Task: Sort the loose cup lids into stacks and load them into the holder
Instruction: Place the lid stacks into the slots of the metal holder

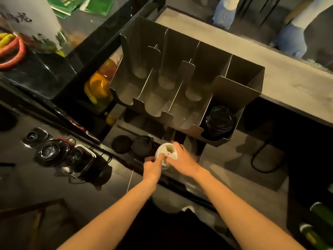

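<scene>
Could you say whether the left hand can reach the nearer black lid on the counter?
Probably yes: the black lid lies just beside the left hand, nothing between them, though that hand holds the white lids.

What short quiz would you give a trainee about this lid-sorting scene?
1. True or false: the stack of black plastic lids sits in the rightmost slot of the grey metal holder.
2. What do the left hand and right hand hold together? A white round plastic lids; B a red mug; C a silver spoon.
3. How many loose black round lids lie on the steel counter left of the hands?
Key: 1 true; 2 A; 3 two.
</scene>
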